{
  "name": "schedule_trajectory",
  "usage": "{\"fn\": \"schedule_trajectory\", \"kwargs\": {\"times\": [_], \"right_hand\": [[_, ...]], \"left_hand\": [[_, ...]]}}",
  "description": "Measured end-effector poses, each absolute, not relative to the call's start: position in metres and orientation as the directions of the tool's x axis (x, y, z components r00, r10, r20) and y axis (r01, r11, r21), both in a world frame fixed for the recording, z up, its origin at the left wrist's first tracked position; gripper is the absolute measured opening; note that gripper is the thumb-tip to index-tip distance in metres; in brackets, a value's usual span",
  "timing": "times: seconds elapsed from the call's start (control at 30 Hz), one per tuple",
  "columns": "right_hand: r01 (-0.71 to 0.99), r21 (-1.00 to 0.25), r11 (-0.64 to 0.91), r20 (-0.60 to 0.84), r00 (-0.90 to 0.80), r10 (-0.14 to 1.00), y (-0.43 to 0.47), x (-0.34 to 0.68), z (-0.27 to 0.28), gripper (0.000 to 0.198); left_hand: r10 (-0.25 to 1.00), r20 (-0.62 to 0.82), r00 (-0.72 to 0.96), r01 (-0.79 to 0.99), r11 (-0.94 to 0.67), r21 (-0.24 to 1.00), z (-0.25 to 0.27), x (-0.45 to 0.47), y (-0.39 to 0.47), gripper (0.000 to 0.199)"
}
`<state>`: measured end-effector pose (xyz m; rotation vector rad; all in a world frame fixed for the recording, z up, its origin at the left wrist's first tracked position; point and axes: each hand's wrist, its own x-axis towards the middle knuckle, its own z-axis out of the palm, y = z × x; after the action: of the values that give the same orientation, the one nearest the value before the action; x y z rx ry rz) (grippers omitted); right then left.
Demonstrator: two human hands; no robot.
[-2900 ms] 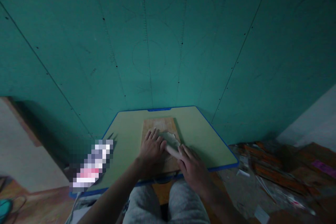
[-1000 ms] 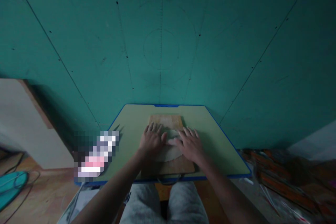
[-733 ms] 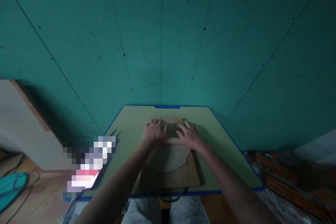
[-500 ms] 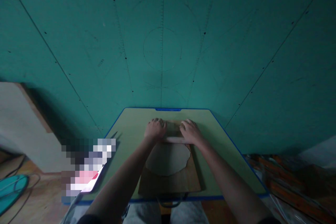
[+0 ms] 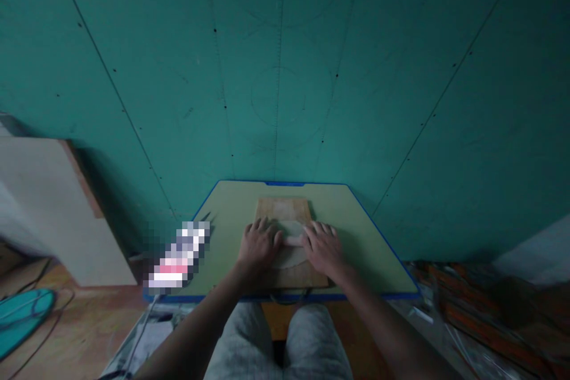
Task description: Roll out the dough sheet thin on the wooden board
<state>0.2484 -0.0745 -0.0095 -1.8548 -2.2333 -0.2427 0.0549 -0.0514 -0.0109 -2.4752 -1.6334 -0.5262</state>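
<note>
On wooden board (image 5: 296,279) | both hands (image 5: 259,244) (image 5: 323,247): unclenched, palms down over rolling pin (image 5: 292,241) | pale sheet (image 5: 289,258) beneath

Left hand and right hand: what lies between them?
Between the left hand and right hand, the head view shows the rolling pin lying across the dough sheet.
</note>
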Motion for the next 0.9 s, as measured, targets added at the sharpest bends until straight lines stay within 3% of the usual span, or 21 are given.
{"fn": "schedule_trajectory", "kwargs": {"times": [0.4, 0.63, 0.9], "right_hand": [[0.951, -0.067, 0.301, 0.330, -0.264, 0.906, -0.107, 0.227, -0.022, 0.039], [0.952, -0.017, 0.306, 0.267, -0.291, 0.919, -0.088, 0.226, -0.013, 0.046], [0.962, -0.024, 0.270, 0.216, -0.259, 0.941, -0.043, 0.227, -0.005, 0.049]], "left_hand": [[0.875, 0.348, 0.335, 0.919, -0.385, 0.085, -0.026, 0.021, -0.089, 0.036], [0.909, 0.307, 0.281, 0.947, -0.315, 0.065, -0.014, 0.030, -0.080, 0.052], [0.940, 0.281, 0.194, 0.968, -0.230, 0.102, -0.005, 0.044, -0.035, 0.047]]}}
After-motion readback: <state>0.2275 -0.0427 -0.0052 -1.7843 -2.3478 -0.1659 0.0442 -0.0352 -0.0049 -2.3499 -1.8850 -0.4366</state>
